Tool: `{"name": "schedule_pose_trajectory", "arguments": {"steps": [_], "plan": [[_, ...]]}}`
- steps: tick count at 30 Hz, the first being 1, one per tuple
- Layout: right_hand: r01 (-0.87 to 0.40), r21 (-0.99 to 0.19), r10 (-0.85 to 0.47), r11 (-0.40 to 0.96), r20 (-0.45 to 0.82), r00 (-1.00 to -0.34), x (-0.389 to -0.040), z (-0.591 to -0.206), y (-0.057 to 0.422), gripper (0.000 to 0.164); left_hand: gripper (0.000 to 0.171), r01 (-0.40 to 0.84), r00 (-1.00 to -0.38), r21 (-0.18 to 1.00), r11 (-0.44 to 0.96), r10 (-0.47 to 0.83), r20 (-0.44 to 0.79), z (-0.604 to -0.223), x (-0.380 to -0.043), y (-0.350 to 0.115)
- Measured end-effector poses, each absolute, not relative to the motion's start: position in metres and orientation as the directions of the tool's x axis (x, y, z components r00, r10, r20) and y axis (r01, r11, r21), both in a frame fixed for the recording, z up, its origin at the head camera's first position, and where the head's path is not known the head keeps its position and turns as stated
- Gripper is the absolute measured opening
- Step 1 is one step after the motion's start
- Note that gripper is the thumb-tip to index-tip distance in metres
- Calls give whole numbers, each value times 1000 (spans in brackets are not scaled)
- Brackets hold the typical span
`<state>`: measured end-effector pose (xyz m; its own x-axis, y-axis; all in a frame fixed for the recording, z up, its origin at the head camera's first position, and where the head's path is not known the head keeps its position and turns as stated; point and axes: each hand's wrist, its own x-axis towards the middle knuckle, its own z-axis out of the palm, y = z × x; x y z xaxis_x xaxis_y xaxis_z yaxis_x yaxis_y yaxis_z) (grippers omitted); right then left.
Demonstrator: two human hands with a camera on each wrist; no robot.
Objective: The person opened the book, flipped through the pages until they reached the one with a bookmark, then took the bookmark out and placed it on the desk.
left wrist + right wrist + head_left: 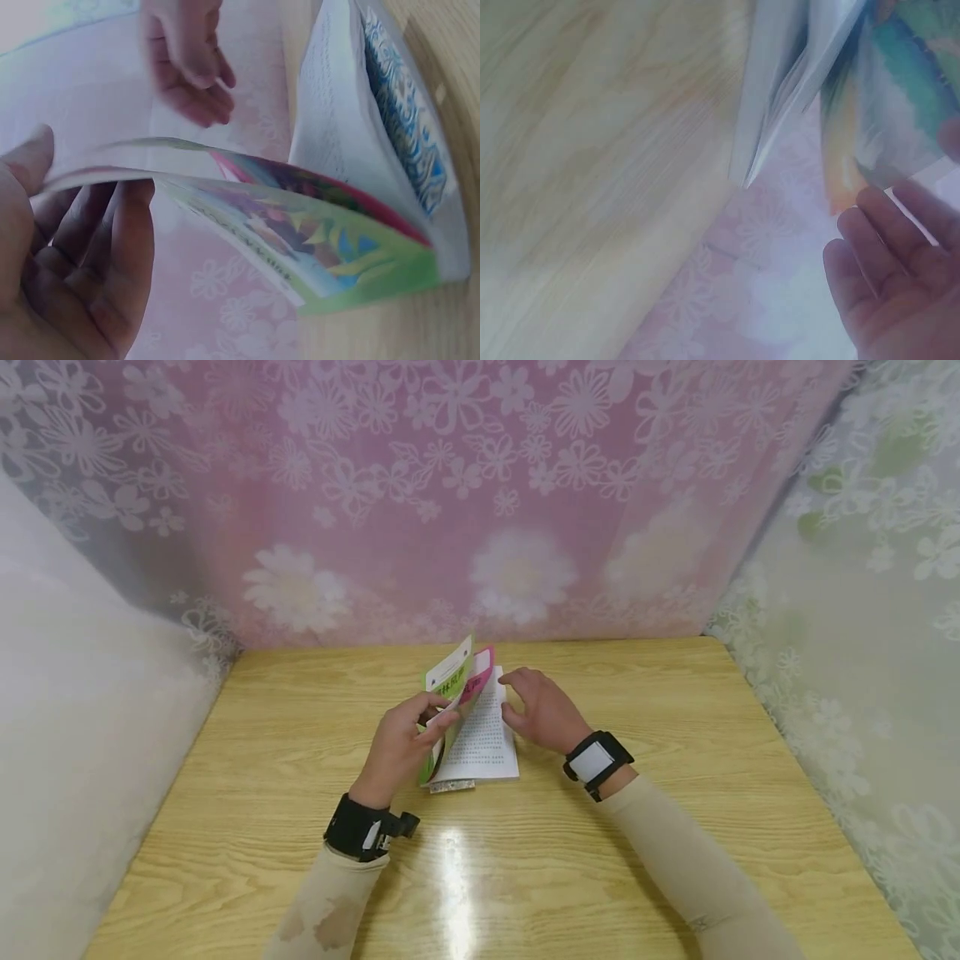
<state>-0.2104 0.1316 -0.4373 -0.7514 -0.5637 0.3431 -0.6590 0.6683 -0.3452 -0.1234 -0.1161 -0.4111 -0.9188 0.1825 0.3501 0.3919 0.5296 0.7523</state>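
A paperback book (480,739) with a green front cover (450,681) lies part-opened on the table, white printed pages facing up. My left hand (405,739) pinches the lifted cover and the pink-edged leaf (483,670) by their side, thumb above and fingers beneath. In the left wrist view the cover (360,262) bends up from the spine. Between the white pages there shows a blue-patterned flat piece (409,112), and its end pokes out below the book. My right hand (546,710) hovers at the right edge of the pages; its fingers (874,244) are loosely bent beside a colourful leaf (900,97).
Under the book is a wood-grain table (637,860). A pink flowered cloth (420,527) hangs behind its far edge, with pale cloths (862,652) at both sides. Black straps (597,764) are worn on both wrists.
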Motion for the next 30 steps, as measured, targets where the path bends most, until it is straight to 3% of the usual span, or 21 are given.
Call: {"name": "schedule_pose_trajectory", "arguments": {"steps": [6, 12, 15, 20, 23, 25, 30], "plan": [[-511, -554, -456, 657, 248, -855, -203, -435, 129, 49, 37, 339, -925, 857, 389, 304, 228, -425, -128, -105], [-467, -614, -517, 636, 109, -849, -199, -447, 132, 26, 39, 306, -924, 872, 383, 340, 176, -435, -128, -96], [-401, -688, -518, 605, 42, -854, -199, -453, 132, 25, 42, 274, -933, 893, 357, 325, 156, -436, -128, -95], [-55, -944, -479, 326, -115, -870, -207, -473, 139, 42, 42, 172, -932, 950, 260, 356, 71, -451, -131, -94], [101, -988, -495, 118, -146, -856, -213, -484, 146, 47, 40, 83, -939, 974, 211, 345, 5, -464, -134, -91], [149, -989, -516, 10, -133, -846, -214, -487, 148, 47, 39, 67, -949, 977, 203, 316, 0, -470, -134, -89], [151, -986, -588, -64, -86, -805, -214, -488, 152, 37, 38, 109, -961, 947, 301, 277, 23, -474, -134, -83]]}}
